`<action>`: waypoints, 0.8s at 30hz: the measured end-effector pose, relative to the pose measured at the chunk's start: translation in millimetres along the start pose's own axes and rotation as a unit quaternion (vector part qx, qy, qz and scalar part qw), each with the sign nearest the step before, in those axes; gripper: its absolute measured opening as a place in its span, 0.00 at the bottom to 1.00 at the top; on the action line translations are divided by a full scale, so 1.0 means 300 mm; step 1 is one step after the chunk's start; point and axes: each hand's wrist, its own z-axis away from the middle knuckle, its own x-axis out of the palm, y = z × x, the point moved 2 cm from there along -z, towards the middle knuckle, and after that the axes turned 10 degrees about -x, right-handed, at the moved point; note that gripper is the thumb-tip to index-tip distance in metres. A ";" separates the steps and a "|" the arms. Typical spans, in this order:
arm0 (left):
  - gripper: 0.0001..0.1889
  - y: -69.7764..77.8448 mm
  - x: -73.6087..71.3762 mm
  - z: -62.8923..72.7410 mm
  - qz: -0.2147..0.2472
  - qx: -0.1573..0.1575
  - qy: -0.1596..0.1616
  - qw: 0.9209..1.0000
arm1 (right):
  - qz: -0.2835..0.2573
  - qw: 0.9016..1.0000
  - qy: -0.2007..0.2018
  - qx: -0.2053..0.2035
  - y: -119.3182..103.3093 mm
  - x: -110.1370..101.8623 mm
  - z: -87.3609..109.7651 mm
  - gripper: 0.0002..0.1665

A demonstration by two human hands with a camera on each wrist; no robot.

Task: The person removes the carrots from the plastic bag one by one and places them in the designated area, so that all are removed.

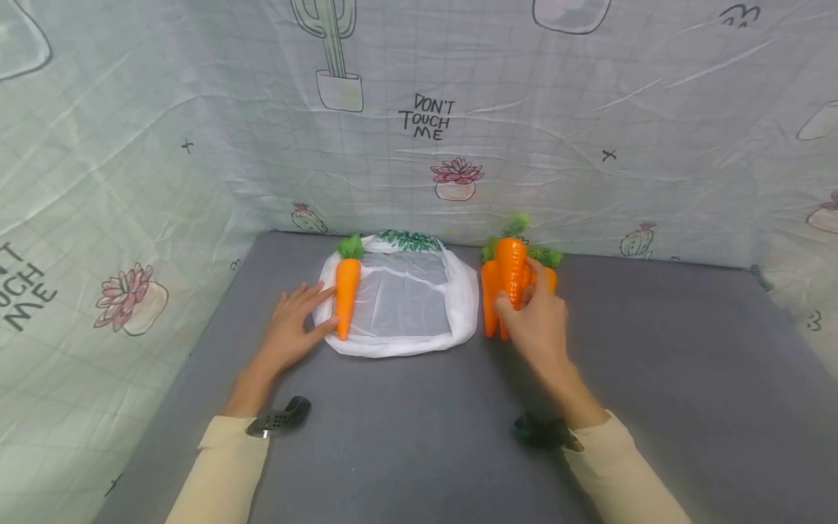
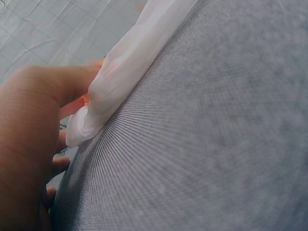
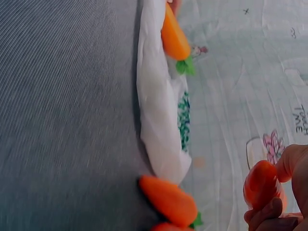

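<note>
My left hand (image 1: 291,327) lies at the left rim of a white plastic bag (image 1: 461,298), its fingers spread and fairly straight. Its fingertips and thumb touch an orange toy carrot (image 1: 348,295) with a green top, which lies along the bag's left side. In the left wrist view the thumb reaches past the bag's rolled rim (image 2: 125,62), which hides most of that carrot. My right hand (image 1: 540,313) pinches another glossy carrot (image 1: 511,262) between thumb and fingers, raised over a pile of carrots (image 1: 489,291) right of the bag. The right wrist view shows this held carrot (image 3: 262,185) end-on.
The bag's mouth faces up, rim spread wide, with a green leaf print (image 1: 409,240) at its back. Everything rests on a grey table (image 1: 406,437). A patterned cloth (image 1: 524,109) hangs close behind the bag and pile, and another side of it stands at the left.
</note>
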 end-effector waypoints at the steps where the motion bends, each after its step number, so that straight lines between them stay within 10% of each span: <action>1: 0.33 0.001 0.000 0.001 0.001 -0.001 0.000 1.000 | 0.001 1.000 -0.001 0.006 0.009 -0.007 0.001 0.38; 24: 0.33 -0.006 -0.001 -0.002 -0.005 0.003 -0.001 1.000 | 0.051 0.996 -0.015 0.066 0.211 -0.117 0.017 0.39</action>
